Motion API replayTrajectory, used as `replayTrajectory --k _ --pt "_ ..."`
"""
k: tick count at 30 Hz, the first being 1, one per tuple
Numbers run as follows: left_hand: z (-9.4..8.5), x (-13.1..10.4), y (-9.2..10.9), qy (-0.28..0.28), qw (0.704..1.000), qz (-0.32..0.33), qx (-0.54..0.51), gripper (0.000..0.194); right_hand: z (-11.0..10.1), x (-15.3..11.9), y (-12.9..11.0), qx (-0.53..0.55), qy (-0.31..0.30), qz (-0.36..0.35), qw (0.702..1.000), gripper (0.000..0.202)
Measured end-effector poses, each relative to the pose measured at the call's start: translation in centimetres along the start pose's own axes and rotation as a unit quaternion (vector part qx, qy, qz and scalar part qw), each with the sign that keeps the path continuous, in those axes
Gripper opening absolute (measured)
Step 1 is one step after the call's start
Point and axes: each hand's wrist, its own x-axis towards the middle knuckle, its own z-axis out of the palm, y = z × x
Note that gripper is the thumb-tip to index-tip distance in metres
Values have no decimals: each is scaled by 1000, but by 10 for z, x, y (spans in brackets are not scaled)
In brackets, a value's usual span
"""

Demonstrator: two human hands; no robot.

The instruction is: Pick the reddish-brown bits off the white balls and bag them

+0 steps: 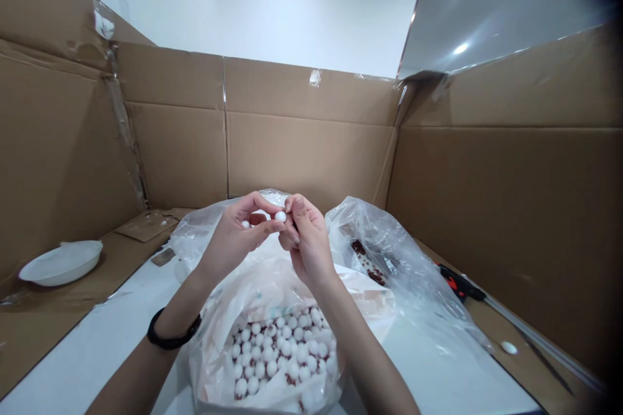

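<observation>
My left hand pinches a small white ball between thumb and forefinger. A second white ball shows behind those fingers, within the same hand. Close against it, my right hand has its thumb and fingers pressed together beside the pinched ball. Whatever is in the right fingertips is too small to make out. Below both hands, an open plastic bag holds many white balls mixed with small red-brown bits.
Behind to the right, a clear plastic bag contains red-brown pieces. A white dish sits at left on cardboard. At right lie a black-and-red tool, a metal rod and a loose white piece. Cardboard walls surround the white table.
</observation>
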Motion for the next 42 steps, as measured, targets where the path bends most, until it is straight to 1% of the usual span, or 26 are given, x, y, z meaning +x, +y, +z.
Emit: replayTrajectory --k 4,7,11,16,20,22,25,27,28,29,31,33,35,37,38,40,42 --pt "5 -3 6 28 1000 7 12 21 0 0 -1 7 -7 8 1000 36" --pt "9 -5 11 64 997 22 29 18 -1 0 -1 -5 -3 -1 1000 35" --pt "13 -5 11 96 994 40 39 10 -1 0 -1 -16 -7 -11 1000 30" --pt "14 -5 6 103 992 73 29 9 -2 -1 -2 -41 -15 -15 999 28" --pt "15 -5 2 118 986 107 52 10 -2 -2 -5 -67 -11 -26 997 21" --pt "15 -6 3 109 985 116 67 9 -1 -4 -7 -81 -12 -15 997 19" --pt "10 -9 11 81 984 128 99 8 3 -10 -14 -99 2 7 995 20" --pt "3 -13 20 58 980 140 128 10 6 -14 -23 -99 28 -7 995 20" --pt "-1 -15 25 34 978 144 147 11 7 -16 -29 -97 44 -24 994 21" --pt "-5 -17 30 -2 976 144 166 10 8 -17 -36 -91 63 -46 993 24" --pt "-12 -21 36 -98 965 131 205 9 7 -19 -50 -66 101 -93 988 34" --pt "-16 -23 38 -189 944 118 242 12 2 -20 -62 -25 139 -107 984 41" --pt "-17 -24 37 -262 916 111 283 17 -5 -20 -69 -9 166 -101 981 34" --pt "-16 -24 35 -312 886 112 323 22 -11 -19 -72 -39 170 -71 982 25" --pt "-15 -24 34 -327 874 115 342 24 -13 -19 -72 -64 162 -57 983 22" --pt "-12 -24 32 -341 855 130 367 24 -15 -18 -71 -113 136 -40 984 20" --pt "-11 -25 32 -344 845 142 385 24 -12 -19 -71 -145 107 -44 983 20"
